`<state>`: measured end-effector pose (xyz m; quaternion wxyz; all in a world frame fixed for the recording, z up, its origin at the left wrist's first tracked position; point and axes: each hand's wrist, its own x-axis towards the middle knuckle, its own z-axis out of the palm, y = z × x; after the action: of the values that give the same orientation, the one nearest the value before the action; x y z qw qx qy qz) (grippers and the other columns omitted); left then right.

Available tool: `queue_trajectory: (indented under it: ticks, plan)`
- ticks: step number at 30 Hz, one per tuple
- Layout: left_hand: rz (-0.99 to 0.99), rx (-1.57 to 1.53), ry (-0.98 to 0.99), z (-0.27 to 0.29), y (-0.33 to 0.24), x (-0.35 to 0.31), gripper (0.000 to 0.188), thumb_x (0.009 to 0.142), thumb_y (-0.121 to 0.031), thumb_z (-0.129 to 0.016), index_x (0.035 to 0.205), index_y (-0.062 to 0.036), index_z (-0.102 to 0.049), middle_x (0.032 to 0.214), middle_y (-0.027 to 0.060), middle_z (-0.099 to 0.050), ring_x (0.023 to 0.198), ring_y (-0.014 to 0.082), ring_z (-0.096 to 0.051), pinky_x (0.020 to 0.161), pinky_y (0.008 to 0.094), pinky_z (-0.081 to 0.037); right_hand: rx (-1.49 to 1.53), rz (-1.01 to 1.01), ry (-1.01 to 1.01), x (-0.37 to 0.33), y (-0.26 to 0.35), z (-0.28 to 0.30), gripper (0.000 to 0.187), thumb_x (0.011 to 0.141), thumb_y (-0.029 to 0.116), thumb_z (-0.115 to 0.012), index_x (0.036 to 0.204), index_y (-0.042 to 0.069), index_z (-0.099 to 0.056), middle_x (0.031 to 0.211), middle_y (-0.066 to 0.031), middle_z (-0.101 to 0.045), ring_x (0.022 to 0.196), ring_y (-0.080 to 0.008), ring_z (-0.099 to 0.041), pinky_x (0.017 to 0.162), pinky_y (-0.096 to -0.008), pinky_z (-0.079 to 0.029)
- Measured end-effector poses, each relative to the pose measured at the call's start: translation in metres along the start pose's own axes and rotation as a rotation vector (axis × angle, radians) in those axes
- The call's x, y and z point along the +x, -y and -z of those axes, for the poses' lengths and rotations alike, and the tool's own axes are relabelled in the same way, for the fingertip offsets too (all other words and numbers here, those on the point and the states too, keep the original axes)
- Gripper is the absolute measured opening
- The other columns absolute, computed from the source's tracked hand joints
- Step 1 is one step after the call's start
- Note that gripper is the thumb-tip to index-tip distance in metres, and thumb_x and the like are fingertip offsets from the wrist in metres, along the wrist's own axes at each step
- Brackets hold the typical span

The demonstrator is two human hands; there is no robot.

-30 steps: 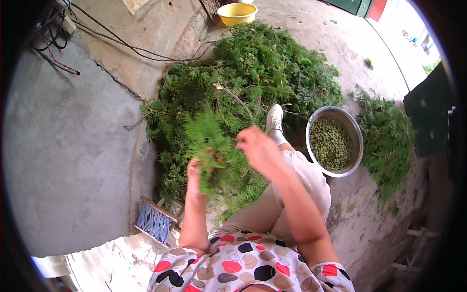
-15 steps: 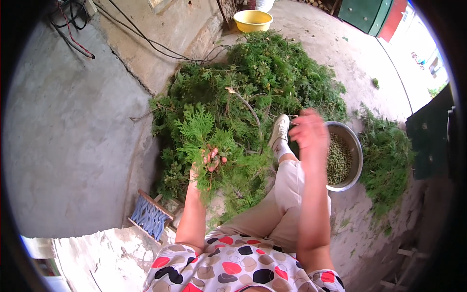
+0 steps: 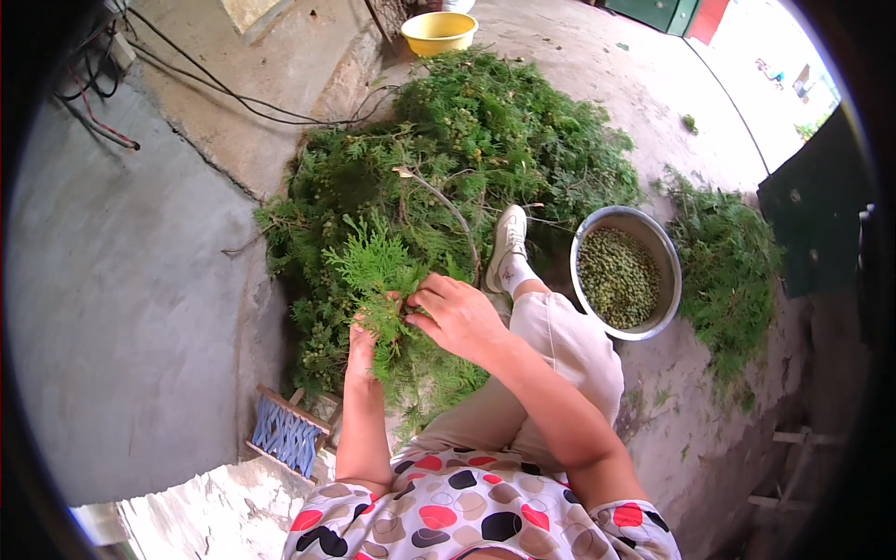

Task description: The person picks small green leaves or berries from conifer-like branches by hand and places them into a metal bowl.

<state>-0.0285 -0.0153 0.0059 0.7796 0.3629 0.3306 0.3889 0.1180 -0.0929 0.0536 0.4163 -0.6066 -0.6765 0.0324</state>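
My left hand [image 3: 362, 347] is closed around a leafy evergreen sprig [image 3: 371, 257] with flat, scaly foliage, held above my lap. My right hand [image 3: 459, 319] reaches across to the sprig, thumb and fingers pinched together at its stems. Whatever sits between those fingertips is too small to make out. To the right of my knee stands a metal basin [image 3: 674, 303] holding many small round green cones [image 3: 616, 278]. In front of me lies a big heap of cut evergreen branches [image 3: 523, 121], with a bare brown stick [image 3: 446, 203] on top.
A smaller pile of green sprigs [image 3: 723, 266] lies right of the basin. At the far end is a yellow tub [image 3: 439, 35]. A low stool with blue woven strapping [image 3: 287, 435] stands at lower left, beside a grey concrete slab [image 3: 131, 308]. Black cables [image 3: 233, 93] run along the wall.
My right hand has come from beside the basin, leftward to the sprig, and its fingers have closed there. The left hand still holds the sprig. The whole view has shifted slightly.
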Motion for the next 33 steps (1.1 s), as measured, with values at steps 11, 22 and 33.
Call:
queue_trajectory:
  ticks: [11,22,33]
  plan:
    - [-0.044,-0.035,0.131,0.021,0.007,0.013,0.033,0.078,-0.013,-0.059,0.108,-0.0006,-0.054,0.101,0.0079,-0.06,0.083,0.0156,-0.059,0.071,0.0271,-0.048,0.243,-0.075,0.121,-0.001,0.005,0.01,0.012,0.077,0.007,-0.057,0.088,0.001,-0.057,0.086,-0.0119,-0.053,0.075,-0.0288,-0.056,0.066,-0.0331,-0.047]
    - [-0.065,-0.279,0.254,0.035,0.004,0.021,0.034,0.082,-0.023,-0.057,0.109,-0.004,-0.048,0.09,0.0039,-0.055,0.068,0.0179,-0.057,0.076,0.0367,-0.046,1.443,-0.476,-0.987,0.004,-0.05,0.109,0.031,0.092,0.025,-0.042,0.106,0.0,-0.052,0.082,-0.0065,-0.06,0.065,-0.0095,-0.054,0.053,-0.0203,-0.041]
    - [-0.038,-0.296,0.369,0.024,0.009,0.027,0.04,0.079,-0.024,-0.06,0.111,-0.0049,-0.048,0.1,0.0077,-0.054,0.072,0.0177,-0.056,0.082,0.0395,-0.044,0.672,-0.563,-0.279,0.003,-0.016,0.03,0.018,0.082,0.015,-0.058,0.096,0.006,-0.054,0.089,-0.0061,-0.052,0.065,-0.0144,-0.055,0.058,-0.0257,-0.045]
